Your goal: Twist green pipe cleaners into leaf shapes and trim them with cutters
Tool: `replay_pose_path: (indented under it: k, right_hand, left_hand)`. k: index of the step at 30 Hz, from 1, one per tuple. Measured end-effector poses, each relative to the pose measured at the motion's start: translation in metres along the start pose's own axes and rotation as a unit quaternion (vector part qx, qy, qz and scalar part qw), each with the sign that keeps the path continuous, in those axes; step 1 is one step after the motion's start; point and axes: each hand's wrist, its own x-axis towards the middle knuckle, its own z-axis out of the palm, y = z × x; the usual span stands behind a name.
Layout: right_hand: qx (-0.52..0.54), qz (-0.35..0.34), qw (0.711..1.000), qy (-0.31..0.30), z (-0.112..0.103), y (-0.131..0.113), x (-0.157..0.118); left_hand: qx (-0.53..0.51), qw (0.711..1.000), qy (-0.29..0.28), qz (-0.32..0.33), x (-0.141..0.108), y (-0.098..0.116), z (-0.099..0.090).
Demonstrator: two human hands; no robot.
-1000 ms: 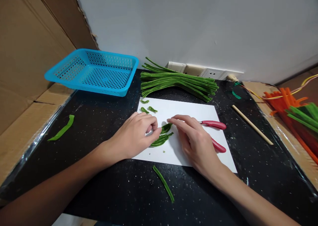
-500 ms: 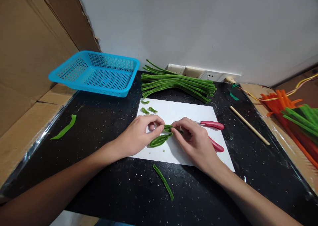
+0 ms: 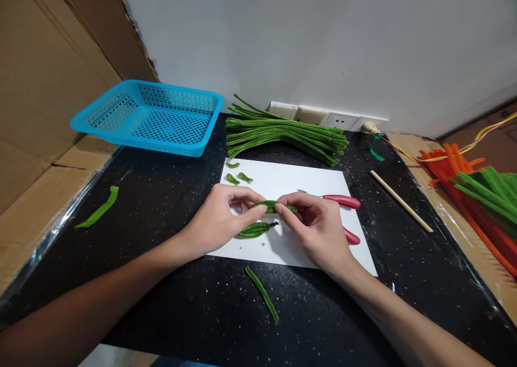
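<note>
My left hand and my right hand pinch a short green pipe cleaner piece between them, held just over a white sheet of paper. Below it on the paper lies a bent green pipe cleaner leaf, partly covered by my left fingers. Several small curled green pieces rest near the paper's upper left corner. Pliers with red handles lie beside my right hand, which hides part of them. One straight green pipe cleaner is on the black table in front of the paper.
A blue plastic basket stands at the back left. Behind the paper lies a bundle of green pipe cleaners. A wooden stick and orange pipe cleaners are at the right. A green strip lies at the left.
Both hands have raised the pinched piece slightly away from the leaf on the paper, and its far end has turned. The whole view has shifted a little.
</note>
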Motion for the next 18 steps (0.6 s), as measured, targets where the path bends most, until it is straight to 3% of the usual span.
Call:
replay_pose_path:
  k: [14, 18]
  right_hand:
    - [0.087, 0.024, 0.996, -0.009, 0.0043, -0.0011, -0.0018]
    - [0.106, 0.047, 0.993, -0.001, 0.0054, 0.0003, -0.0003]
  left_hand:
    - [-0.036, 0.999, -0.016, 0.009, -0.0018, 0.0019, -0.0009]
    - [-0.001, 0.999, 0.021, 0.023, -0.005, -0.0002, 0.0058]
